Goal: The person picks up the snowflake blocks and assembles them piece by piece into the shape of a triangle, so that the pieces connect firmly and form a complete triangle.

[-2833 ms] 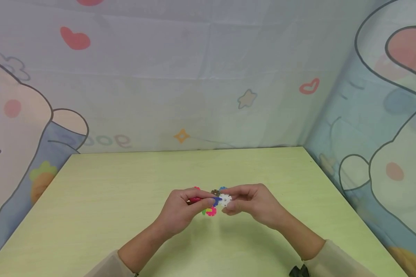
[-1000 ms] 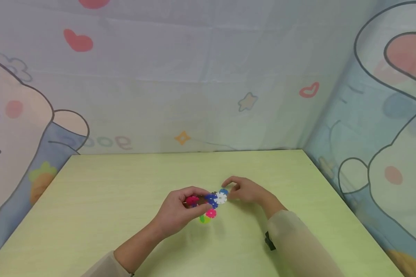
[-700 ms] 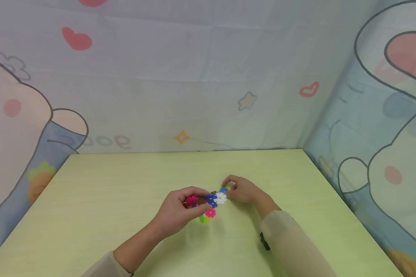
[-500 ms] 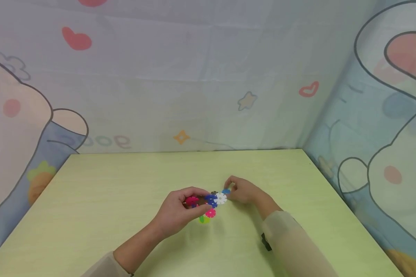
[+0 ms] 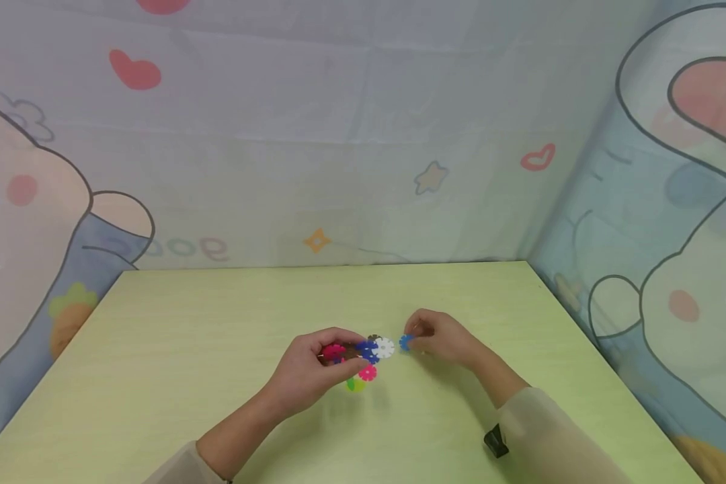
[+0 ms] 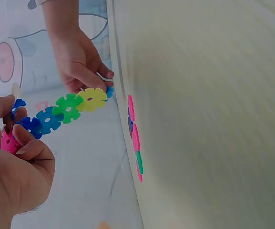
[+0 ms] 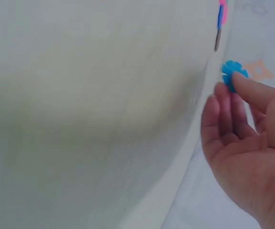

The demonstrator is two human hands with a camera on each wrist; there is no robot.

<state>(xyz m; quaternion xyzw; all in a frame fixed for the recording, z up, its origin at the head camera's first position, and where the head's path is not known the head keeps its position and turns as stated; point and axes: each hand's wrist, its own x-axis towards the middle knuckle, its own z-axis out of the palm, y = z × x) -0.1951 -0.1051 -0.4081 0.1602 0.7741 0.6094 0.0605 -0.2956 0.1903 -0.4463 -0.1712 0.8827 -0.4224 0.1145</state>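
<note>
My left hand [image 5: 311, 370] grips a chain of interlocking snowflake discs between thumb and fingers, above the table. A white disc [image 5: 384, 347] stands at its right end in the head view. Along the chain in the left wrist view are a green disc [image 6: 68, 108], a yellow disc [image 6: 92, 99] and several blue ones; a pink disc [image 6: 9, 142] sits by the fingers. To the right, my right hand [image 5: 448, 339] pinches a single light blue snowflake disc [image 7: 232, 71] by its edge. It is apart from the white disc in the head view.
Several joined discs lie on the table beyond the left hand, among them a pink disc [image 6: 136, 137] and a brown disc [image 7: 217, 40]; the hand partly hides them from above. A black clip [image 5: 496, 441] hangs by the right sleeve. A printed cloth [image 5: 266, 134] stands behind the table.
My right hand has let go of the white disc's end, reached to the light blue disc on the table, picked it up and drawn it right and nearer. The left hand keeps its grip.
</note>
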